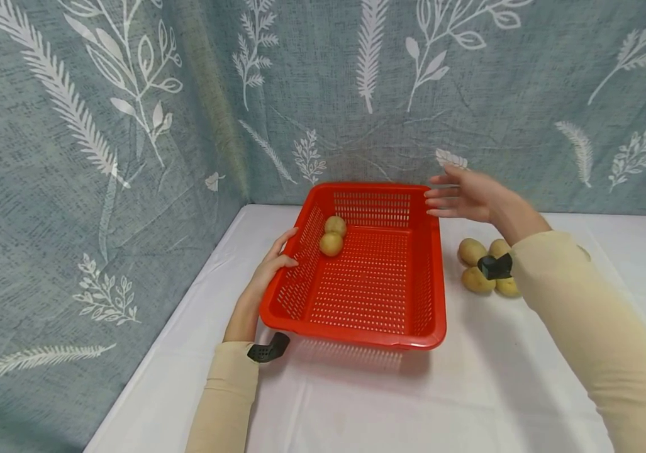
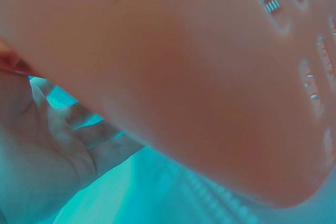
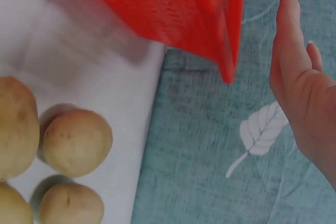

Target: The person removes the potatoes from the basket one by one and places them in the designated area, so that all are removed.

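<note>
A red plastic basket (image 1: 365,277) with slotted walls stands in the middle of the head view, a shadow showing beneath its near side. Two potatoes (image 1: 331,243) lie in it against the left wall. My left hand (image 1: 268,267) grips the basket's left rim, with the thumb over the edge; in the left wrist view, the basket wall (image 2: 184,87) partly hides the fingers. Raised by the far right corner of the basket is my right hand (image 1: 467,194), fingers straight and holding nothing. The right wrist view shows that hand (image 3: 304,77) apart from the basket rim (image 3: 227,72).
Several potatoes (image 1: 477,280) sit in a cluster on the white tablecloth (image 1: 356,409) to the right of the basket, partly behind my right wrist. A blue-green curtain (image 1: 323,100) with white leaf prints hangs along the table's far and left edges.
</note>
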`<state>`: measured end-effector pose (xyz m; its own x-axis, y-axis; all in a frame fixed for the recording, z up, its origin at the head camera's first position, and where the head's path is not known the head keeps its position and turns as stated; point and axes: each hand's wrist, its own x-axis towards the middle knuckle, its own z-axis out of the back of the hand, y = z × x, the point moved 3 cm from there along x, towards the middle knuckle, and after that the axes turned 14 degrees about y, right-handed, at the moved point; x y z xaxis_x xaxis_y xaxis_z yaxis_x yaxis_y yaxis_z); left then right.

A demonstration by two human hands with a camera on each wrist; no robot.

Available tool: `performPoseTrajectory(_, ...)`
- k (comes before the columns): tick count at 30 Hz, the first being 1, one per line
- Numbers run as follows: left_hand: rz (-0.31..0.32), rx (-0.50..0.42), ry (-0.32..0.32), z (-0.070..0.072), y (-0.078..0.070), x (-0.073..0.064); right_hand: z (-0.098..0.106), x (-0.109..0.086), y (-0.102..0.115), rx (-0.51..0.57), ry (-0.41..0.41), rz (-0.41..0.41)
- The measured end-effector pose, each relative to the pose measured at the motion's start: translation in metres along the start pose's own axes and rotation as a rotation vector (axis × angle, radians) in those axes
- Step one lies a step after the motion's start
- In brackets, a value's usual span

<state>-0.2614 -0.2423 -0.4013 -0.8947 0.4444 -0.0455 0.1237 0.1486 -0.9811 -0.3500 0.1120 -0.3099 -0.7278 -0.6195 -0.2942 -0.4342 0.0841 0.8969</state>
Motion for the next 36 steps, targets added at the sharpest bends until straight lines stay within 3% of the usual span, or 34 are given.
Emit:
performPoseTrajectory(8,-0.014,0.004,0.005,0.001,-0.002,0.002,-0.011,0.01,0.007,-0.046,0.007,-0.006)
performPoseTrajectory(14,-0.013,0.004,0.005,0.001,-0.003,0.002,-0.021,0.019,0.011,-0.023,0.026,-0.009)
performPoseTrajectory(36,-0.018,-0.002,0.014,0.002,-0.001,0.0,-0.069,0.067,-0.008,0.085,0.088,0.015)
